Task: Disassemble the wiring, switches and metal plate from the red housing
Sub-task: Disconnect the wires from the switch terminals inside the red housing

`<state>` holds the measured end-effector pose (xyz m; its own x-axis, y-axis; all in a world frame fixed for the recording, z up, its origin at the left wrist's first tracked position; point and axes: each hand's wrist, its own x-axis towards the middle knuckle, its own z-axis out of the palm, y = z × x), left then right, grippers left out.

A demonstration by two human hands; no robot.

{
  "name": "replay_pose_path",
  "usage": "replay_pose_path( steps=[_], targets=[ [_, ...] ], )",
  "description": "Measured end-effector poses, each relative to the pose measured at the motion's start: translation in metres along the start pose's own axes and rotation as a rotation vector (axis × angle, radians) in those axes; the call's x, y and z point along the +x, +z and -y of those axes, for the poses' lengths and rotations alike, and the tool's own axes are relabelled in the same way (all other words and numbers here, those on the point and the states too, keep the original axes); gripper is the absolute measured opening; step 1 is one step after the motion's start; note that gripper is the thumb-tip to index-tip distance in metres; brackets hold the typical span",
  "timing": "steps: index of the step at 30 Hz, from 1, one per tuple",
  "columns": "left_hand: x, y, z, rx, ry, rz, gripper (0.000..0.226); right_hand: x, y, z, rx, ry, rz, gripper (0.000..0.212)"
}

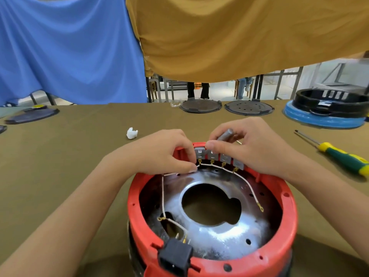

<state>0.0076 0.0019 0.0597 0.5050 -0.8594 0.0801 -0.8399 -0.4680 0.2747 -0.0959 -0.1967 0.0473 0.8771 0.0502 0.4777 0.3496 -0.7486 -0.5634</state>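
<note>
On olive cloth (pixel 60 156), switches (pixel 217 156) under fingers (pixel 211 145).

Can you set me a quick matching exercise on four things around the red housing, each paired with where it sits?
Things:
1. screwdriver
2. black socket
3. switches
4. white scrap

Places:
A. in a row at the far rim of the red housing, under both hands
B. on the table, to the right of the right hand
C. on the table, beyond the left hand
D. at the near rim of the housing

Pairs: 1-B, 2-D, 3-A, 4-C
</note>
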Motion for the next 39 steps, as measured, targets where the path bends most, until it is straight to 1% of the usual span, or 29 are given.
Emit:
replay_pose_path(
  steps=[3,5,7,10,14,20,23,29,35,39],
  targets=[
    [0.012,0.005,-0.008,0.083,0.005,-0.030,0.010,0.001,0.000,-0.003,0.003,0.009,0.022,0.012],
    [0.014,0.010,-0.009,0.061,-0.001,-0.088,0.011,0.001,0.000,-0.004,-0.011,0.011,0.028,0.011],
    [0.013,0.013,-0.006,0.014,-0.004,-0.107,0.010,0.002,0.001,-0.005,-0.009,0.016,0.031,0.011],
    [0.013,0.014,-0.003,-0.021,0.000,-0.103,0.006,0.004,0.002,-0.007,0.018,0.040,0.030,0.013],
    [0.014,0.014,0.001,-0.086,-0.012,-0.103,0.007,0.009,0.003,-0.008,0.002,0.063,0.027,0.016],
    [0.016,0.016,0.001,-0.090,-0.012,-0.087,0.008,0.026,0.005,-0.004,0.017,0.103,0.057,0.025],
    [0.016,0.016,0.001,-0.099,-0.010,-0.090,0.008,0.031,0.009,-0.003,0.034,0.083,0.041,0.026],
    [0.015,0.015,0.000,-0.110,-0.019,-0.095,0.015,0.019,0.010,-0.003,-0.017,-0.083,0.004,0.026],
    [0.015,0.015,0.000,-0.130,-0.005,-0.079,0.017,0.019,0.009,-0.003,-0.010,-0.064,0.050,0.023],
    [0.015,0.015,0.000,-0.134,-0.011,-0.085,0.010,0.022,0.009,-0.004,0.036,-0.001,0.047,0.024]
  ],
)
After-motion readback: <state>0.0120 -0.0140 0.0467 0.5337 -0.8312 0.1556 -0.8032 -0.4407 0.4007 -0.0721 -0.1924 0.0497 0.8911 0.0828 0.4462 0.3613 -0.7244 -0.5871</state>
